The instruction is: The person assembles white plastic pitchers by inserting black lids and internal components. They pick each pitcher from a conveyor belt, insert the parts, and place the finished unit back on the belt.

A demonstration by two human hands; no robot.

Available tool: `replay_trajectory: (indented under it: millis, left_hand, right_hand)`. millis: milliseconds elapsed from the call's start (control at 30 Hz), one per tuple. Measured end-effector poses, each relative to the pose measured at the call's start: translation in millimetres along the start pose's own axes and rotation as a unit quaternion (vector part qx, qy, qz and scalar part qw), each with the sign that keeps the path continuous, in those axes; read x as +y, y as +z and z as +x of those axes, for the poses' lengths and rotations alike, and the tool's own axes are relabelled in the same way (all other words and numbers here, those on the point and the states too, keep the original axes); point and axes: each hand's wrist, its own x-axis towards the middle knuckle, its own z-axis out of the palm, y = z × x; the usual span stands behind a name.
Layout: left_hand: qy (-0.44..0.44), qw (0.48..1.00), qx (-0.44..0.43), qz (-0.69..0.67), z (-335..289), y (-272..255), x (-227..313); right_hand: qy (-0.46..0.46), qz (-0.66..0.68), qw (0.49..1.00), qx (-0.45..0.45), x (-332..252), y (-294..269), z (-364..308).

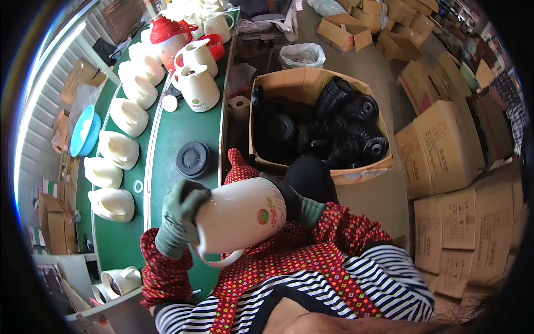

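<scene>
In front of my chest a white jug (239,214) with a printed logo lies tilted on its side, its handle low toward my left. My left hand (186,209), in a grey-green glove with dark fingers, is closed on its left end. Against the jug's right end is my right hand (300,207), gloved too and closed there; its fingers are partly hidden, and I cannot tell whether a black part lies under them. A round black plastic base (193,159) rests on the green table (172,133) just beyond my left hand.
White jug bodies (119,149) line the table's left side. More jugs (198,89) and a red-topped one (167,39) stand farther back. An open carton (311,78) of black parts sits beyond my knees. Stacked cartons (434,150) stand at right; a blue basin (85,131) is at left.
</scene>
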Motion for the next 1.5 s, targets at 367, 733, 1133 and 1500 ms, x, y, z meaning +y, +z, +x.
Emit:
replay_trajectory:
  millis: [367, 733, 1133, 1500]
  left_hand:
    - [-0.309, 0.588, 0.131, -0.736, -200.4, 202.7, -107.4]
    - [-0.271, 0.523, 0.110, -0.800, -113.6, 115.9, -81.8]
    - [-0.292, 0.596, 0.060, -0.746, -175.5, 196.7, -94.1]
    - [-0.314, 0.948, 0.044, -0.003, -11.0, 10.9, -11.8]
  right_hand:
    - [-0.276, -0.758, 0.580, -0.116, -102.8, 185.7, -2.9]
    - [-0.206, -0.367, 0.899, 0.120, -47.5, 141.3, -7.6]
    - [-0.329, -0.753, 0.565, -0.077, -92.2, 198.3, -6.4]
    - [-0.287, -0.566, 0.758, 0.151, -46.8, 142.8, -17.8]
